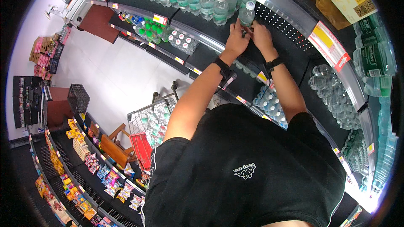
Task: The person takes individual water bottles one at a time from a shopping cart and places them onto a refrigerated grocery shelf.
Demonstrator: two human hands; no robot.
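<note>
A clear plastic water bottle [247, 15] with a white cap and green label stands at the front right end of a bottle row on the black shelf. My left hand [236, 39] is at its lower left side, fingers curled against it. On the opposite side, the fingers of my right hand [262, 37] grip the lower part of the same bottle. The fingertips of both hands nearly meet below it and partly hide its base. Rows of matching bottles [206, 3] fill the shelf to the left. A black band circles each wrist.
Perforated shelf surface [284, 26] lies right of the bottle, under a price-tag rail [329, 45]. Lower shelves hold shrink-wrapped bottle packs [270, 102]. A shopping cart [134, 116] loaded with bottles stands at my left, near a wooden stool [115, 149]. Snack shelves [79, 170] stand behind them.
</note>
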